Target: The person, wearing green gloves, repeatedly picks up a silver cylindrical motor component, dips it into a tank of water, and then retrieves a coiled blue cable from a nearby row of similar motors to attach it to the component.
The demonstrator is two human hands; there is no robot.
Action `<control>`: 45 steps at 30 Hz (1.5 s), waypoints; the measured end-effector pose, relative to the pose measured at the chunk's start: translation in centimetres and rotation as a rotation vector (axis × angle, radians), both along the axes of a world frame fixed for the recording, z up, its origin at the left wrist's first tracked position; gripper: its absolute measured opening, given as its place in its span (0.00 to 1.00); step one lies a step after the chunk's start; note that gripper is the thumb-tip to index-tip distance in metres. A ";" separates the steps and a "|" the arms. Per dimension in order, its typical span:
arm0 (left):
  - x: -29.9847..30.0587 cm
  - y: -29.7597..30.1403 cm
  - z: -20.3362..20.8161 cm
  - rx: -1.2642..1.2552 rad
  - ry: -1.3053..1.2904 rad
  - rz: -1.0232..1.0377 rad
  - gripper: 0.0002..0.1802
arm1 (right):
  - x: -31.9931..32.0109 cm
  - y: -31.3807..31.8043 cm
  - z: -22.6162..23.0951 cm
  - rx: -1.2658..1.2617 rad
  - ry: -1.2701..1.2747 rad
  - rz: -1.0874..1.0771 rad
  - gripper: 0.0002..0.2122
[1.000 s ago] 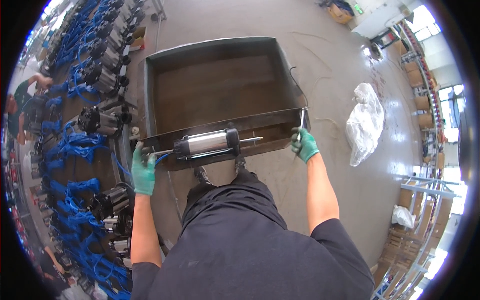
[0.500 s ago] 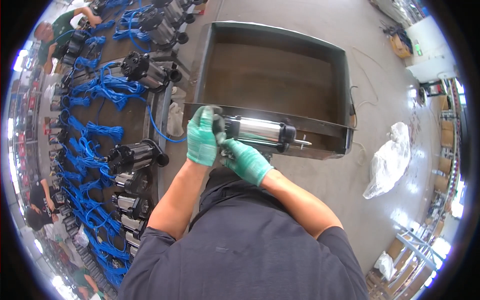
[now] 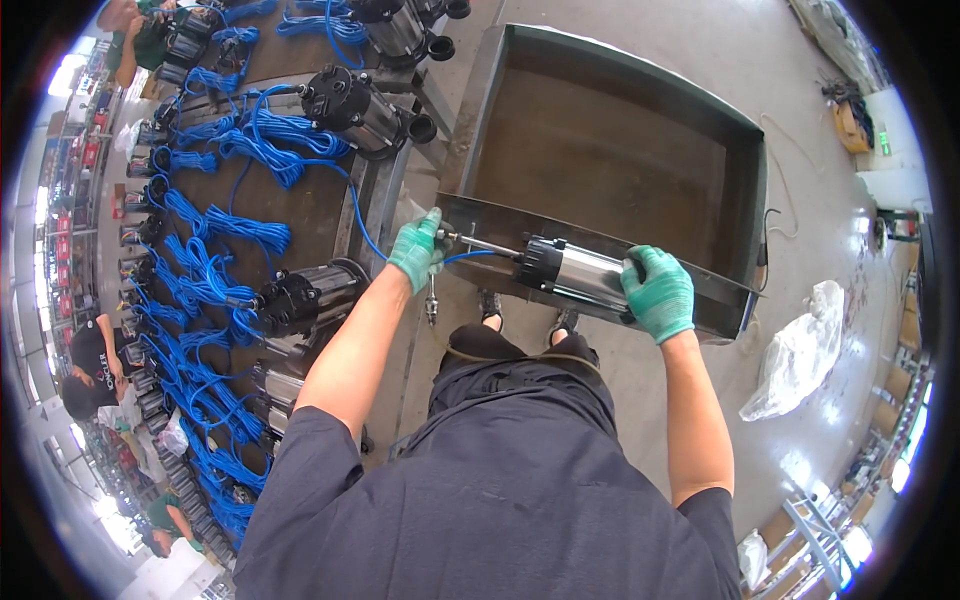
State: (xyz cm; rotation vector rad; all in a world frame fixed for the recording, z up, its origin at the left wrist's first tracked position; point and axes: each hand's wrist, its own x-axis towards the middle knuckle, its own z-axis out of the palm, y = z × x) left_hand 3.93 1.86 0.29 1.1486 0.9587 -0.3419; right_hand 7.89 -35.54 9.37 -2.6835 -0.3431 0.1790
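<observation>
A silver cylindrical pump motor (image 3: 590, 272) with a black ribbed end lies along the front ledge of an open metal tank (image 3: 745, 130). My right hand (image 3: 660, 293), in a green glove, is closed over the motor's right end and hides that end. My left hand (image 3: 415, 248), gloved alike, grips a thin metal rod (image 3: 485, 244) by its fitting; the rod reaches to the black end of the motor. Below the left hand hangs a metal hose coupling (image 3: 432, 305). A blue cable (image 3: 358, 215) runs from the table behind my left hand towards the motor.
On the left, a long table (image 3: 320, 45) carries several pumps (image 3: 360, 112) and bundles of blue cable (image 3: 265, 150). Clear plastic sheeting (image 3: 800, 350) lies on the floor at right. Co-workers (image 3: 95, 365) are at the far left.
My right hand has moved right, from the motor's left end to its right end. My left hand has come off the motor and now holds the rod. The view has shifted.
</observation>
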 end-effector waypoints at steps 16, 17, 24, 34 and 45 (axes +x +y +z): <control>1.4 -0.4 0.6 0.088 0.044 -0.263 0.21 | 0.2 0.3 -0.7 0.016 -0.101 0.016 0.07; 1.6 -0.7 0.6 0.095 0.040 -0.304 0.21 | 0.2 0.1 -0.7 0.039 -0.079 -0.020 0.07; 1.6 -0.4 0.3 0.111 0.042 -0.296 0.21 | 0.6 0.8 -0.7 0.038 -0.093 -0.037 0.08; 0.5 0.9 1.0 -0.002 0.001 -0.207 0.19 | -0.6 0.0 -0.3 0.081 -0.051 -0.016 0.10; 3.8 -19.4 11.5 -0.508 -0.480 -0.010 0.15 | -8.6 2.1 1.1 0.645 0.259 -0.027 0.21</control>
